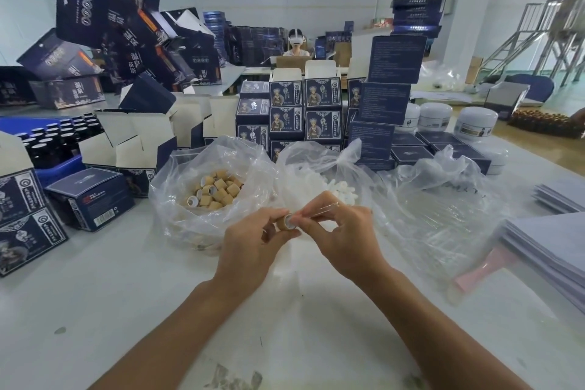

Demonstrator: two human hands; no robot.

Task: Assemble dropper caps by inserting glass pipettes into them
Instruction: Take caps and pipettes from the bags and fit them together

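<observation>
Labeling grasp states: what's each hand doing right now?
Left hand: closed on a tan dropper cap.
Right hand: pinching a glass pipette at the cap's opening.

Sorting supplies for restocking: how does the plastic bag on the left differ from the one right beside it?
The left bag lies open and holds tan caps; the middle bag is bunched toward its top and holds white pieces. The left bag's contents show plainly; the middle bag's are half hidden by plastic. Both are clear and rest on the table.

Stacked navy printed cartons [304, 111], open white-flapped boxes [133, 142], dark bottles in blue tray [60, 139], white jars [474, 122], grey sheet stacks [550, 250], pink tool [484, 269], white surface [95, 310]
</observation>
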